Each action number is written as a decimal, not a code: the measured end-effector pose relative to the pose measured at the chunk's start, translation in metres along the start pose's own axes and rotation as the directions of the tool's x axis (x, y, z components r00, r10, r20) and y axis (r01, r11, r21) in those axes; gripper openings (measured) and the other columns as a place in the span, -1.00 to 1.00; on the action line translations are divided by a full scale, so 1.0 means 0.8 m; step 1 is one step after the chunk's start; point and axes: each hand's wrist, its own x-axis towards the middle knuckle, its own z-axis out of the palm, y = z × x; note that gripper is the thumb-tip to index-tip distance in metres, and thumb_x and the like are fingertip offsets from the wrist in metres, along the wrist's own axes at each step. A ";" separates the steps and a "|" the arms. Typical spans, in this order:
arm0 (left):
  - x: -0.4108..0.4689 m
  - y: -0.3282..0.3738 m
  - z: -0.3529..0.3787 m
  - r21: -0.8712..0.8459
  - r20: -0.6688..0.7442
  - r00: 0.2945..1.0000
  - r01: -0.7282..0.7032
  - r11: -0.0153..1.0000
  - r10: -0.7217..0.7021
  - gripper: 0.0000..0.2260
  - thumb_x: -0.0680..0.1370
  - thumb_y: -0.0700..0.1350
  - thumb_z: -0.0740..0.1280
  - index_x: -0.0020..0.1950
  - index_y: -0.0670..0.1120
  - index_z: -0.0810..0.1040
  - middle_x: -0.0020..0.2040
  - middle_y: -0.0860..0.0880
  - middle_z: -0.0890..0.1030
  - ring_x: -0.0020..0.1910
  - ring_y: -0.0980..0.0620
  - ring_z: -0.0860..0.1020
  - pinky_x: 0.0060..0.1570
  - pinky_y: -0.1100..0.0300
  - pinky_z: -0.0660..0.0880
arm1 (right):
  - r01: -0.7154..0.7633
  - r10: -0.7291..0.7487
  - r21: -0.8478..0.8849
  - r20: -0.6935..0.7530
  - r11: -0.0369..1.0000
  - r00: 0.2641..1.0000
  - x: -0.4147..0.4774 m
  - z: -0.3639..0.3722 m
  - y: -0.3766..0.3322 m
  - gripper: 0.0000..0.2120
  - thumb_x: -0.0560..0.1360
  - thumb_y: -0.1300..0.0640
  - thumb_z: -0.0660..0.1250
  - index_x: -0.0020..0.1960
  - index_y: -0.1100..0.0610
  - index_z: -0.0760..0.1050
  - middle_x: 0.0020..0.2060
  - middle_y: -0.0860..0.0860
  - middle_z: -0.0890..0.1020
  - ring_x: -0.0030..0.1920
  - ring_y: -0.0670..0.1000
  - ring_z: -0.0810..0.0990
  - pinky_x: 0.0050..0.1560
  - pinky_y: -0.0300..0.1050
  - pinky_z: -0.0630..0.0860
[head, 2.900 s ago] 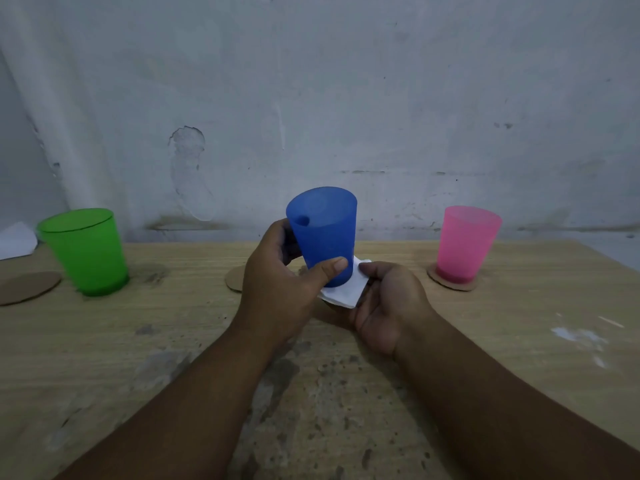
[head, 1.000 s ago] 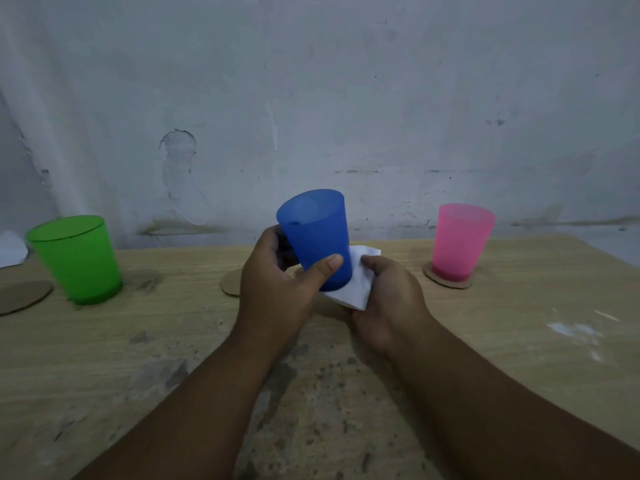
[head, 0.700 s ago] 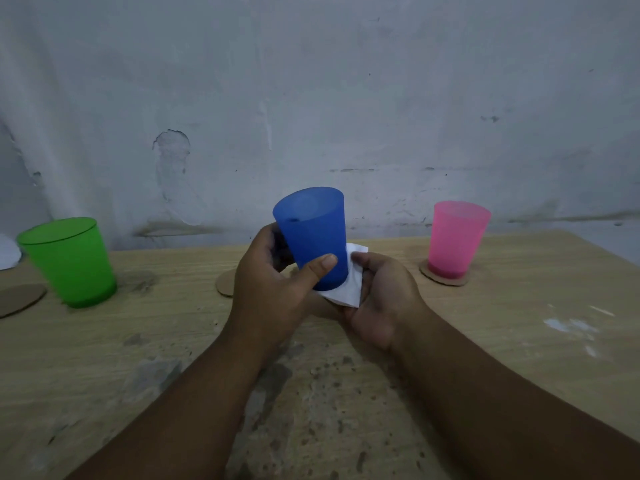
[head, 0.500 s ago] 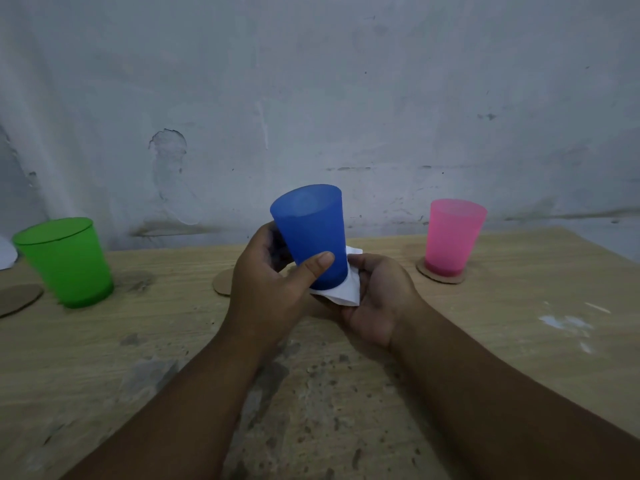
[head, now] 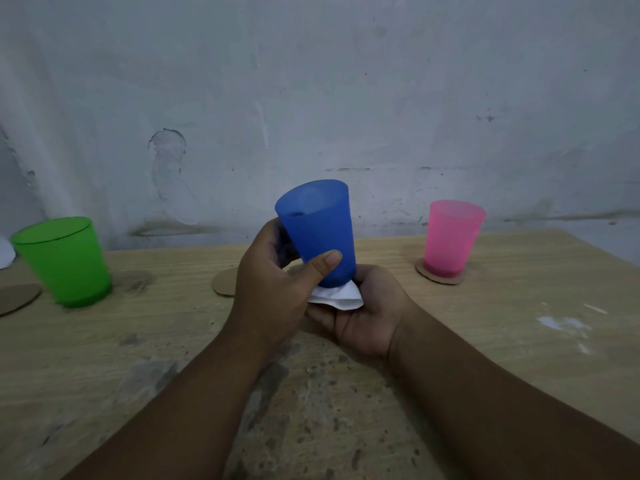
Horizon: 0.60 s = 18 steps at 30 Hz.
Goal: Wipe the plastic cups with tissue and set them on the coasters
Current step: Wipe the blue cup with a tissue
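My left hand [head: 273, 292] grips a blue plastic cup [head: 318, 230] above the table, tilted slightly left, thumb across its front. Under the cup's base my right hand [head: 367, 313] cups a folded white tissue [head: 337, 295] against the bottom. A pink cup [head: 452, 237] stands upright on a round cardboard coaster [head: 438, 277] at the right. A green cup [head: 64, 259] stands on the bare table at the left, beside a coaster [head: 15, 297] at the left edge. Behind my left hand a third coaster [head: 224, 281] lies partly hidden.
The wooden table [head: 519, 341] has worn, stained patches near the front and white flecks at the right. A rough grey wall [head: 311, 98] rises right behind it. A white scrap [head: 5, 252] shows at the far left edge.
The tissue has slid from the cup's right side down under its base, with my right hand turning palm up beneath it. The cup tilted a little to the left.
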 end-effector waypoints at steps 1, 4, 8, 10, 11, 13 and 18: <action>0.000 0.000 -0.001 0.002 -0.003 1.000 0.001 1.000 -0.001 -0.52 0.37 -0.02 0.52 0.27 0.00 0.51 0.16 0.07 0.66 0.16 0.12 0.64 0.10 0.17 0.60 | 0.002 -0.002 -0.005 0.002 1.000 1.000 0.000 0.001 0.001 -0.62 0.46 0.21 0.20 0.13 0.43 0.60 0.20 0.33 0.59 0.09 0.30 0.61 0.10 0.35 0.49; 0.001 -0.003 -0.003 0.025 -0.015 1.000 -0.003 1.000 0.003 -0.52 0.41 -0.05 0.55 0.29 -0.04 0.52 0.16 0.08 0.66 0.16 0.11 0.64 0.09 0.18 0.59 | -0.017 0.017 -0.038 -0.018 0.999 1.000 -0.001 0.002 0.000 -0.61 0.45 0.20 0.21 0.14 0.40 0.59 0.15 0.32 0.61 -0.03 0.30 0.67 0.05 0.34 0.51; 0.003 -0.005 -0.008 0.074 -0.047 0.999 -0.014 0.997 0.017 -0.45 0.40 -0.03 0.54 0.34 -0.11 0.50 0.18 0.06 0.65 0.16 0.14 0.63 0.10 0.21 0.59 | -0.076 0.067 -0.096 -0.090 0.992 0.994 -0.001 0.003 -0.002 -0.63 0.53 0.18 0.16 0.17 0.39 0.57 0.09 0.30 0.64 -0.05 0.29 0.68 0.06 0.28 0.54; 0.005 -0.006 -0.012 0.104 -0.061 0.998 -0.017 0.994 0.024 -0.47 0.41 -0.08 0.55 0.34 -0.12 0.50 0.18 0.06 0.65 0.15 0.15 0.63 0.10 0.21 0.59 | -0.085 0.058 -0.158 -0.168 0.984 0.984 -0.001 0.003 -0.004 -0.60 0.60 0.17 0.07 0.22 0.39 0.52 0.09 0.31 0.64 -0.03 0.30 0.67 0.00 0.26 0.58; 0.006 -0.006 -0.014 0.115 -0.070 0.997 -0.013 0.993 0.022 -0.49 0.42 -0.11 0.55 0.34 -0.12 0.50 0.18 0.06 0.65 0.14 0.16 0.63 0.09 0.21 0.59 | -0.088 0.051 -0.175 -0.203 0.981 0.978 -0.002 0.003 -0.006 -0.60 0.62 0.16 0.04 0.23 0.40 0.50 0.08 0.33 0.64 -0.03 0.30 0.65 -0.06 0.26 0.60; 0.006 -0.008 -0.021 0.140 -0.091 0.996 -0.003 0.990 0.016 -0.50 0.44 -0.13 0.55 0.33 -0.10 0.51 0.17 0.07 0.65 0.13 0.17 0.63 0.08 0.21 0.59 | -0.067 0.023 -0.175 -0.240 0.982 0.970 -0.005 0.006 -0.007 -0.61 0.63 0.17 0.03 0.19 0.42 0.49 0.08 0.36 0.62 -0.03 0.32 0.62 -0.24 0.28 0.63; 0.001 -0.006 -0.042 0.197 -0.141 0.990 0.056 0.979 -0.028 -0.47 0.42 -0.05 0.56 0.35 -0.04 0.50 0.19 0.11 0.64 0.13 0.18 0.62 0.10 0.15 0.59 | 0.105 -0.164 -0.217 -0.279 0.971 0.946 -0.013 0.012 -0.010 -0.69 0.60 0.23 0.05 0.20 0.37 0.45 -0.10 0.33 0.65 0.03 0.33 0.59 -0.09 0.33 0.54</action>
